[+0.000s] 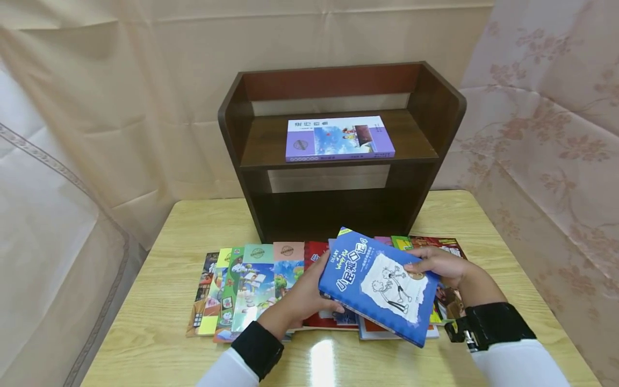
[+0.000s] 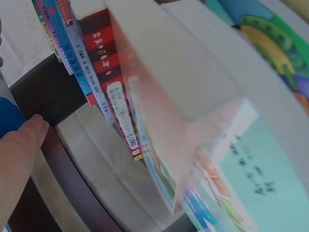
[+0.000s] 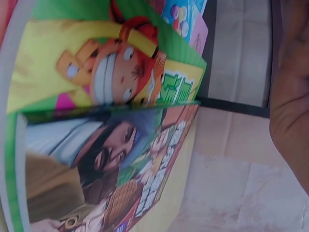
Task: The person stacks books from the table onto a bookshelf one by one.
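A blue book [image 1: 379, 285] with a white torn-paper panel and line-drawn figures is held tilted above a row of books. My left hand [image 1: 302, 295] grips its left edge. My right hand [image 1: 442, 266] holds the right side, its thumb on the cover. In the left wrist view, part of my left hand [image 2: 21, 157] appears beside a small blue patch of the book [image 2: 8, 116]. The right wrist view shows only part of my right hand [image 3: 292, 96] at its right edge; what it holds is out of that view.
Overlapping books lie on the wooden table [image 1: 145, 301], among them a green one [image 1: 256, 285] and a red one [image 1: 314, 255]. Behind them stands a dark two-tier bookshelf [image 1: 338, 204]. A purple and white book [image 1: 340, 138] lies flat on its upper shelf. Cloth [image 1: 121, 107] hangs around the table.
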{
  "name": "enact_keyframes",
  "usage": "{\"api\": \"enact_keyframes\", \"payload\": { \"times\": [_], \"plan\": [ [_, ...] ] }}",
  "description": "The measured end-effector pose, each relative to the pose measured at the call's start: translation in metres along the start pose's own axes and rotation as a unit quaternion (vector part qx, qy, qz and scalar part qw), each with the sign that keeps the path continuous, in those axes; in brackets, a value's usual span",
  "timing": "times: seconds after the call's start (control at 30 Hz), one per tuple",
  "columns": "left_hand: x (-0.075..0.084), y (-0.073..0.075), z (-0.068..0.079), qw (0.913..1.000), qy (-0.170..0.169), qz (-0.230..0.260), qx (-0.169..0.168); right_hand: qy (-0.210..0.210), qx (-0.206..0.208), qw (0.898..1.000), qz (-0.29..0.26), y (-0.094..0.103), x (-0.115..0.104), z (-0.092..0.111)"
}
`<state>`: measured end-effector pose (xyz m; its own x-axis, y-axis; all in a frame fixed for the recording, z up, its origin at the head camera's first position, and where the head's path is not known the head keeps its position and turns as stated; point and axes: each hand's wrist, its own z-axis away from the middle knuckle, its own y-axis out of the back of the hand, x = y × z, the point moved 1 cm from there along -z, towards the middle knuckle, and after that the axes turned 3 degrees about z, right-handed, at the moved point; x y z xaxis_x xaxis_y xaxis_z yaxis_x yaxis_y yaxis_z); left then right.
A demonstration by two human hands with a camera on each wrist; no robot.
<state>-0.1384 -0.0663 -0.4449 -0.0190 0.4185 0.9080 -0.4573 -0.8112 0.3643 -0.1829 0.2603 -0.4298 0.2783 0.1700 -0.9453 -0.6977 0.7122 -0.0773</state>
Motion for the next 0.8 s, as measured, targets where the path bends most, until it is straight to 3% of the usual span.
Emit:
{"api": "enact_keyframes", "payload": {
  "times": [0.27,0.4,0.6,0.8],
  "plan": [
    [-0.002,0.005,0.004,0.9999,-0.004,-0.013,0.01,-0.014,0.006,1.0,0.002,-0.004,-0.005,-0.011],
    [-0.002,0.009,0.006,0.9999,0.005,0.014,0.007,-0.031,0.025,0.999,0.011,-0.005,-0.008,-0.015],
    [-0.005,0.015,0.005,0.9997,-0.015,0.015,0.013,-0.037,0.058,0.997,0.032,-0.007,-0.013,-0.022],
    [-0.009,0.018,0.007,0.9993,-0.014,0.018,0.03,-0.04,0.092,0.995,0.007,-0.009,-0.015,-0.028]
  ]
}}
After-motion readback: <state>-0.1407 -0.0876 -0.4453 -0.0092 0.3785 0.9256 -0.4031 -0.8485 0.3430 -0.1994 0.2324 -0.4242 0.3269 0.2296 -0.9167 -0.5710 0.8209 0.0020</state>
